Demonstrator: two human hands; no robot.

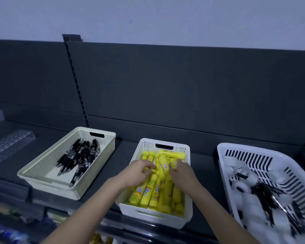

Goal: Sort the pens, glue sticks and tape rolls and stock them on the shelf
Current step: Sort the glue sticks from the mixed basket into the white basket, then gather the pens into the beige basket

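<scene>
1. Plainly, both hands are down in the middle basket [155, 217] on the shelf [123, 155]. The left hand [139, 172] has its fingers curled round some of the glue sticks [153, 189]. The right hand [182, 174] lies on the sticks beside it, but through the blur I cannot tell whether it grips or only presses.
2. Risk: the sticks are smooth and round and piled loosely, so a handful taken too full could shed one, and it might roll off the shelf edge.
3. Risk: this basket sits at the shelf's front edge (its near wall looks to overhang a little), so a hard downward push could tip it forward.
4. Risk: the right basket [253, 155] holds tape rolls [239, 188] with black stray pens [264, 192] tangled among them, so they could be overlooked.
5. Look: the glue sticks are bright yellow tubes with printed labels, mostly lying lengthwise, with one crosswise at the back.
6. The sorted pens [81, 155] lie in the cream basket [51, 188], well apart on the left.
</scene>
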